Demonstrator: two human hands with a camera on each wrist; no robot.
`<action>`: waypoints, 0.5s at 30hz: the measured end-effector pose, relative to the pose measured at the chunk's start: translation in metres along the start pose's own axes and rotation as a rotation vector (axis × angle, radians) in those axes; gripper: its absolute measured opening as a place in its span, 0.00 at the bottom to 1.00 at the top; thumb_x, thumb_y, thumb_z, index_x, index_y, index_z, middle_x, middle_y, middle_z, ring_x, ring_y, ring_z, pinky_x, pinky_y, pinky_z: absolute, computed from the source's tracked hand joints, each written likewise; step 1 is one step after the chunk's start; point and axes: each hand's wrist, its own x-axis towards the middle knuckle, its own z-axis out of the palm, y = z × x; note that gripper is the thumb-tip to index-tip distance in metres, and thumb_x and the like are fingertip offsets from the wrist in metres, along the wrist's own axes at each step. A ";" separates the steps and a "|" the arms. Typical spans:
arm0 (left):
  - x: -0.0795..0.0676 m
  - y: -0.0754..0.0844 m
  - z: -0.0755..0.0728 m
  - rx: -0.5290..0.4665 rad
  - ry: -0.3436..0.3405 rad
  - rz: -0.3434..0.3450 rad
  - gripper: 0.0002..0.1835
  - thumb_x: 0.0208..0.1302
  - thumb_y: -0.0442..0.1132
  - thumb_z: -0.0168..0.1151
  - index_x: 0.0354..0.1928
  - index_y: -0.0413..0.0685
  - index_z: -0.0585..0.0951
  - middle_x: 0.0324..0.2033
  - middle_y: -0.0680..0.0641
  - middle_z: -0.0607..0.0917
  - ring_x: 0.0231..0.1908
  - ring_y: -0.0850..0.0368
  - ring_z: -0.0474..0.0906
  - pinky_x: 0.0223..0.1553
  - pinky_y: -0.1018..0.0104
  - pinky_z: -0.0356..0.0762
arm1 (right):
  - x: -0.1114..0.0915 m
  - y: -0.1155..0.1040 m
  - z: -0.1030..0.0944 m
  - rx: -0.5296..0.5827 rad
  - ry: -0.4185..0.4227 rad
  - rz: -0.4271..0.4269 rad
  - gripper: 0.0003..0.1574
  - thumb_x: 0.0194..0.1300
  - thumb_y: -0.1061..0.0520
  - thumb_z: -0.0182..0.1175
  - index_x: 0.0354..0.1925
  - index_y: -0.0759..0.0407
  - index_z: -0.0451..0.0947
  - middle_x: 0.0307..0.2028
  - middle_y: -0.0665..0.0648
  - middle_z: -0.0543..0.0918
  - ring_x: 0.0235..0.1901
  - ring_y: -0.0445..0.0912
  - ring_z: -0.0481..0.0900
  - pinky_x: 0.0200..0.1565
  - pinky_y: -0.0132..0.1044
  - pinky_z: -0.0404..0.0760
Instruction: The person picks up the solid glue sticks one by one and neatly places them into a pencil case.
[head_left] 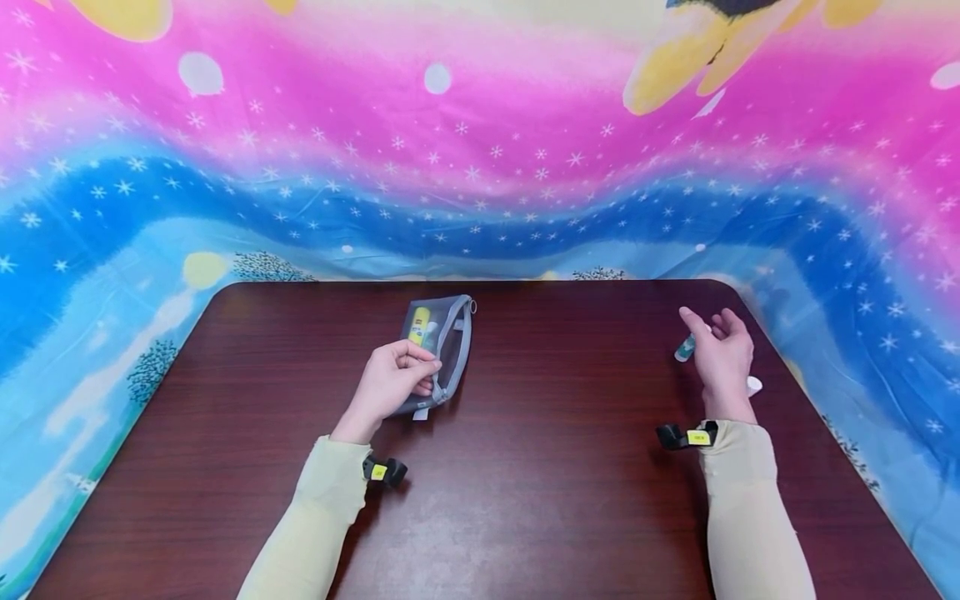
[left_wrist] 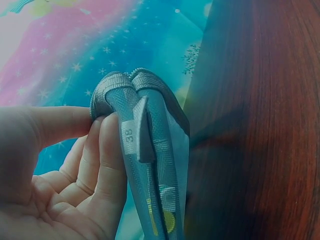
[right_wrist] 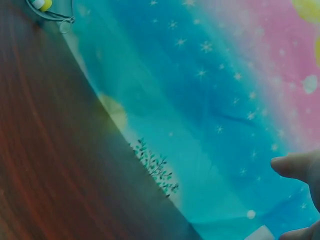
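In the head view my left hand (head_left: pixel 393 379) pinches the edge of a grey mesh zip pouch (head_left: pixel 457 354) near its open mouth. Through the mesh a yellow tube (head_left: pixel 420 325) shows, beside a paler greenish one. The left wrist view has thumb and fingers on the rim of the pouch (left_wrist: pixel 145 135), seen end-on with a small tag. At the right, my right hand (head_left: pixel 726 358) is over a teal-patterned tube (head_left: pixel 684 348), thumb and fingers apart; the hand hides part of the tube. A white round end (head_left: pixel 754 385) pokes out beside that wrist.
The dark wooden table (head_left: pixel 555 467) has rounded far corners. Behind it and along its sides hangs a pink and blue printed cloth (head_left: pixel 510 183). A black wrist camera (head_left: pixel 386 472) sits on the left sleeve, another camera (head_left: pixel 684 437) on the right.
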 end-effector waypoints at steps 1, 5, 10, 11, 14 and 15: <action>0.000 0.000 0.000 -0.002 0.001 0.003 0.09 0.65 0.33 0.71 0.42 0.34 0.83 0.25 0.42 0.86 0.23 0.53 0.84 0.30 0.63 0.86 | 0.001 0.002 0.001 -0.007 -0.005 0.006 0.57 0.65 0.39 0.68 0.80 0.56 0.52 0.75 0.57 0.63 0.71 0.47 0.61 0.69 0.33 0.61; -0.001 0.001 0.001 -0.009 0.005 0.012 0.08 0.64 0.31 0.70 0.41 0.34 0.83 0.25 0.42 0.86 0.22 0.54 0.84 0.30 0.63 0.86 | 0.002 0.008 0.002 -0.042 -0.030 0.028 0.58 0.65 0.37 0.66 0.80 0.56 0.50 0.75 0.58 0.61 0.70 0.47 0.61 0.69 0.34 0.63; 0.000 0.001 0.001 0.000 0.005 0.014 0.08 0.64 0.32 0.71 0.41 0.34 0.83 0.25 0.42 0.86 0.22 0.54 0.84 0.30 0.63 0.86 | 0.004 0.014 0.003 -0.093 -0.075 0.071 0.60 0.65 0.34 0.65 0.81 0.55 0.49 0.76 0.59 0.59 0.72 0.49 0.60 0.69 0.40 0.64; 0.000 0.001 0.001 0.001 0.005 0.013 0.09 0.64 0.32 0.71 0.41 0.34 0.83 0.25 0.42 0.86 0.22 0.54 0.84 0.30 0.63 0.86 | 0.004 0.015 0.004 -0.098 -0.083 0.079 0.60 0.65 0.34 0.65 0.81 0.55 0.49 0.76 0.60 0.59 0.72 0.49 0.60 0.69 0.41 0.64; 0.001 0.000 0.001 0.003 0.003 0.010 0.09 0.64 0.32 0.71 0.41 0.34 0.83 0.25 0.42 0.86 0.22 0.54 0.84 0.30 0.63 0.86 | 0.007 0.019 0.004 -0.109 -0.099 0.099 0.60 0.64 0.34 0.66 0.81 0.55 0.50 0.76 0.60 0.59 0.72 0.50 0.60 0.70 0.42 0.64; 0.001 0.000 0.001 0.003 0.002 0.011 0.09 0.64 0.32 0.71 0.42 0.34 0.83 0.25 0.42 0.86 0.22 0.54 0.84 0.30 0.63 0.86 | 0.007 0.021 0.005 -0.117 -0.097 0.100 0.60 0.64 0.34 0.66 0.80 0.55 0.51 0.75 0.60 0.61 0.71 0.50 0.61 0.69 0.43 0.64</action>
